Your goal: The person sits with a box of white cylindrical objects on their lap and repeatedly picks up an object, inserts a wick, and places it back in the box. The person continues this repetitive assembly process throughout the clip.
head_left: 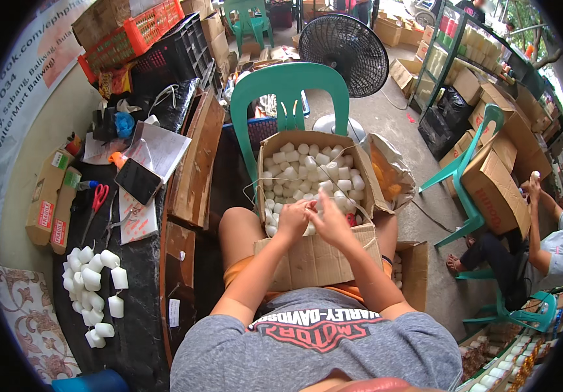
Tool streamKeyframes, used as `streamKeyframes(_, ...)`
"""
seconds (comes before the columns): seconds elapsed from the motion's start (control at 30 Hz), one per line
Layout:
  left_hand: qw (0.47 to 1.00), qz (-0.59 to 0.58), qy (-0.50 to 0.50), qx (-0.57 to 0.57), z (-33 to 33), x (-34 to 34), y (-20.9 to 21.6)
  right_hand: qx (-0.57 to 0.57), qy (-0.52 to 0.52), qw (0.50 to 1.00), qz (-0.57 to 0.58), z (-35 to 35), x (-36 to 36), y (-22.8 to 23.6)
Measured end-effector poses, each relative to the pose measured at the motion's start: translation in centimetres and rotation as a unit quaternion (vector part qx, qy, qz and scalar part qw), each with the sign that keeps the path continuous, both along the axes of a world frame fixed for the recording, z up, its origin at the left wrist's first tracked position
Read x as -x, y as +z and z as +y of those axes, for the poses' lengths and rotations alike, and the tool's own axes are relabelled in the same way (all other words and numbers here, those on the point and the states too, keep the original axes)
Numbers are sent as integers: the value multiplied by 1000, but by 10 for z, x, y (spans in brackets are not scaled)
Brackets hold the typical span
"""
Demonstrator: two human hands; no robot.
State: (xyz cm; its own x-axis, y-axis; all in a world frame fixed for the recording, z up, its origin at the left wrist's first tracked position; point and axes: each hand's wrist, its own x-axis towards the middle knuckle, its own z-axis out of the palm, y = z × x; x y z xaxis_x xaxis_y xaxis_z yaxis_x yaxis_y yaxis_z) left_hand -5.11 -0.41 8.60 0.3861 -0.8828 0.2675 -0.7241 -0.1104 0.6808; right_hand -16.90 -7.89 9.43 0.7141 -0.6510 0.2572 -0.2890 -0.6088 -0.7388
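Observation:
An open cardboard box [317,261] rests on my lap, full of small white cylinders [307,163] that look like short candles. Over its near half, my left hand [293,221] and my right hand [331,221] meet at the fingertips. The left fingers are closed in a pinch; whatever is between them is too small or hidden to name. On the right hand, the index finger points up and the other fingers bend toward the left hand. A white cylinder shows just beyond the right fingertips, and I cannot tell whether it is touched. Something red lies beside the right hand.
A green chair [289,73] stands behind the box, a black fan [343,55] beyond it. On the left table [137,281] are a phone [139,181], red-handled scissors [98,197] and a pile of white cylinders [88,281]. A seated person [553,251] works at the right.

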Motion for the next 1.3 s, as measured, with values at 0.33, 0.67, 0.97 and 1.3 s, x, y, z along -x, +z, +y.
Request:
streamKeyframes(0.33, 993, 105, 22, -42, 3, -12, -24, -110, 42, 988, 99, -5, -2, 22)
streamKeyframes(0.67, 885, 445, -68, 121, -3, -13, -33, -162, -52, 984, -48, -34, -6, -5)
streamKeyframes(0.97, 761, 641, -26, 98, -2, -22, -51, -137, -72, 985, -78, -12, -22, -35)
streamKeyframes(1.3, 968, 243, -4, 60, 0, -18, -47, 82, -57, 995, -25, -12, -10, -18)
